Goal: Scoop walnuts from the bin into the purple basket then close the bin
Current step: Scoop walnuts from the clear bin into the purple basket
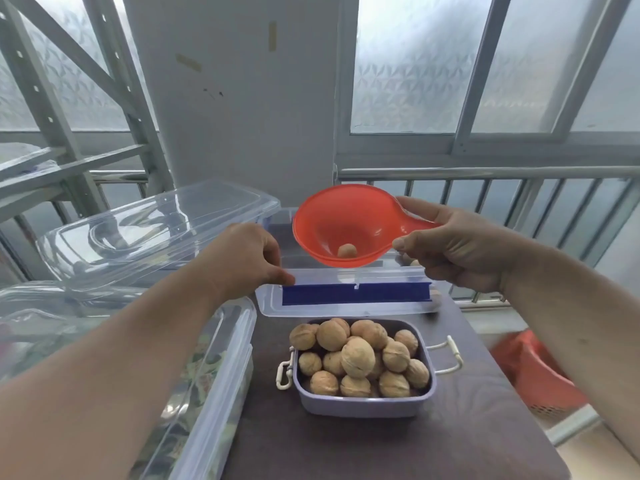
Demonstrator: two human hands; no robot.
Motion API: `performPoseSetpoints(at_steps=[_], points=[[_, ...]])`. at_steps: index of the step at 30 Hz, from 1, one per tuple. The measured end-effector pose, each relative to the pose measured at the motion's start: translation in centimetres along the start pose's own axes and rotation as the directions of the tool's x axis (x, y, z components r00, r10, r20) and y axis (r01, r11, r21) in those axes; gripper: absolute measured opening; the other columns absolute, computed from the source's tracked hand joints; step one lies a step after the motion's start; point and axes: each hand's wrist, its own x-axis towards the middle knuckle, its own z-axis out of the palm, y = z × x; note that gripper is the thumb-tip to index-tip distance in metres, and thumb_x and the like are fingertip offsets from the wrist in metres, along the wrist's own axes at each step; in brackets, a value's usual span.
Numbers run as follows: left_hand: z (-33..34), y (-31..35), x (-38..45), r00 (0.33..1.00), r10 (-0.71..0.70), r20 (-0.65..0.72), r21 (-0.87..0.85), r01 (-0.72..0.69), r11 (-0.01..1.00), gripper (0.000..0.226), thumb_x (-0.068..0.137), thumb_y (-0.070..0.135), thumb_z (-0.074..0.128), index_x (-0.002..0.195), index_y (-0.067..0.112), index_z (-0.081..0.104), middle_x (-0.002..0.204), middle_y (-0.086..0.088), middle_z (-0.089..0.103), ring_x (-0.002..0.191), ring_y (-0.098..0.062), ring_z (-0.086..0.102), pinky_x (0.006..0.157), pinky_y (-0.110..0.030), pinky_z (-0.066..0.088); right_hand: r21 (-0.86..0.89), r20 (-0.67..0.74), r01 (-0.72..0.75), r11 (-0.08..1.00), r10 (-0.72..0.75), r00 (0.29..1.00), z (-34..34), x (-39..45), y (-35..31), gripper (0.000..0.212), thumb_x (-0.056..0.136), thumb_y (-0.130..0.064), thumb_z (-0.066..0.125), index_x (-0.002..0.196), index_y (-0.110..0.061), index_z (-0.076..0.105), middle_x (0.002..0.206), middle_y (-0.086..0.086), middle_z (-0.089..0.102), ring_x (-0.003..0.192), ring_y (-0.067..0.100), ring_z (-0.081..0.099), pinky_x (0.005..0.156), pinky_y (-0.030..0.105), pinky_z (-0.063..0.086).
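Right hand (pixel 460 244) gripping red scoop (pixel 343 226) with 1 walnut (pixel 347 251) above bin, left hand (pixel 247 259) pinching clear lid (pixel 349 299) edge, purple basket (pixel 363 401) heaped with walnuts near on table (pixel 450 427).

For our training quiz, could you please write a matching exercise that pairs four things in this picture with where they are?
Things:
1. red scoop
2. purple basket
3. left hand
4. clear lid with blue strip

Places:
A. heaped with walnuts
B. touching the lid's left end
C. held in the right hand
D. just behind the basket

Pairs: 1-C, 2-A, 3-B, 4-D
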Motion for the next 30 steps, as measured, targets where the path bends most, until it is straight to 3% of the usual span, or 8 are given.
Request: performPoseSetpoints(at_steps=[2,5,8,12,21,24,27,30], points=[[0.0,0.0,-0.1,1.000,0.018,0.000,0.019,-0.018,1.000,0.031,0.070,0.046,0.097,0.065,0.022,0.078,0.065,0.003,0.074,0.069,-0.015,0.072,0.058,-0.024,0.050,0.015,-0.095,0.029,0.999,-0.027,0.995,0.1,-0.9,0.4,0.099,0.081,0.005,0.081,0.158,-0.042,0.040,0.092,0.021,0.068,0.052,0.016,0.034,0.043,0.026,0.036],[0.1,0.0,-0.2,0.999,0.038,-0.011,0.042,-0.037,0.998,0.030,0.072,0.046,0.096,0.065,0.023,0.078,0.066,0.006,0.074,0.070,-0.013,0.072,0.065,-0.031,0.059,-0.004,-0.150,0.066,0.998,-0.066,0.987,0.1,-2.1,1.1,0.100,0.081,0.008,0.082,0.157,-0.043,0.042,0.099,0.020,0.068,0.049,0.016,0.038,0.042,0.026,0.040],[0.3,-0.2,-0.2,0.998,0.050,-0.026,0.056,-0.049,0.997,0.029,0.071,0.047,0.096,0.064,0.025,0.078,0.065,0.007,0.074,0.069,-0.011,0.071,0.069,-0.034,0.062,-0.024,-0.173,0.095,0.995,-0.098,0.980,0.0,-3.3,1.6,0.094,0.081,0.007,0.081,0.153,-0.043,0.049,0.081,0.006,0.064,0.048,0.016,0.038,0.043,0.025,0.038],[0.5,0.0,-0.3,0.997,0.072,-0.034,0.082,-0.069,0.994,0.027,0.074,0.046,0.094,0.065,0.026,0.078,0.065,0.010,0.073,0.069,-0.008,0.070,0.063,-0.027,0.053,-0.072,-0.223,0.106,0.992,-0.119,0.968,-0.1,-4.7,2.1,0.094,0.078,0.003,0.086,0.149,-0.048,0.052,0.109,0.016,0.068,0.061,0.025,0.044,0.052,0.029,0.044],[0.7,0.3,-0.4,0.995,0.098,-0.037,0.104,-0.093,0.990,0.023,0.076,0.046,0.092,0.070,0.029,0.079,0.070,0.011,0.074,0.071,-0.007,0.070,0.069,-0.032,0.061,-0.285,-0.275,0.216,0.934,-0.295,0.915,0.0,-7.5,3.8,0.100,0.078,0.001,0.088,0.147,-0.059,0.048,0.080,0.010,0.059,0.066,0.030,0.044,0.064,0.039,0.047],[0.8,0.3,-0.3,0.993,0.106,-0.052,0.120,-0.099,0.988,0.022,0.078,0.046,0.091,0.070,0.029,0.079,0.069,0.011,0.073,0.072,-0.009,0.070,0.068,-0.031,0.059,-0.375,-0.276,0.270,0.887,-0.385,0.881,0.1,-8.6,4.6,0.101,0.081,0.002,0.086,0.153,-0.055,0.043,0.088,-0.005,0.073,0.066,0.013,0.063,0.068,0.026,0.055],[0.9,0.4,-0.2,0.992,0.112,-0.060,0.125,-0.104,0.987,0.021,0.078,0.045,0.091,0.071,0.029,0.080,0.071,0.010,0.074,0.073,-0.009,0.069,0.069,-0.030,0.058,-0.452,-0.263,0.309,0.837,-0.456,0.850,-0.1,-9.4,5.6,0.103,0.079,-0.004,0.089,0.155,-0.053,0.040,0.121,-0.013,0.076,0.094,0.010,0.076,0.086,0.020,0.058],[0.9,0.4,-0.2,0.991,0.120,-0.059,0.126,-0.112,0.986,0.021,0.078,0.045,0.092,0.072,0.028,0.081,0.071,0.010,0.074,0.073,-0.009,0.070,0.072,-0.033,0.060,-0.521,-0.271,0.315,0.793,-0.504,0.820,-0.1,-10.3,6.5,0.103,0.079,-0.008,0.089,0.155,-0.056,0.038,0.116,-0.019,0.076,0.098,0.006,0.074,0.090,0.013,0.053]])
